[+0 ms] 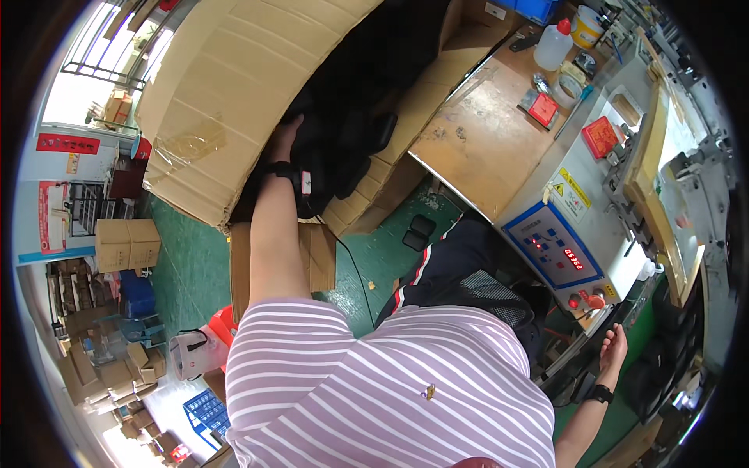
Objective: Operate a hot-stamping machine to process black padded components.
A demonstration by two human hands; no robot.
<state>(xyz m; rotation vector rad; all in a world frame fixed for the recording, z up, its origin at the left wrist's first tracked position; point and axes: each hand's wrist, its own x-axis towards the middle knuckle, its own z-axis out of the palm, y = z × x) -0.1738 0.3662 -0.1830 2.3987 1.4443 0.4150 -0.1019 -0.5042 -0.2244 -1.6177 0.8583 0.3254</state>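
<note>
Black cases (382,132) lie heaped in a large, open cardboard box (226,86), ahead of me and slightly left; against the dark interior I can barely separate one from the next. My left hand (289,134) is down inside, beside them, a black band with a pale tag around its wrist. Its fingers are lost in the darkness, so I cannot tell whether they are spread or gripping anything.

A broad, creased flap stands along the left of my forearm, hiding part of the box's inside; the opposite wall rises beyond the cases. Below is a smaller carton (316,256), with a black cable (356,273) trailing down to the green floor (186,253). Near my dark trousers, a small black case (419,232) lies opened out on the floor.

To the right of the box is a worn brown worktop (480,132) bearing a translucent bottle (552,48) with a red cap, a yellow tub (587,28) and a red block (541,108). Next comes a pale machine with a blue-edged control panel (554,246), and above it a tilted wooden frame (649,175). My right hand (614,349) is low beside the machine, well apart from the cases, fingers loosely curved around nothing I can see.
</note>
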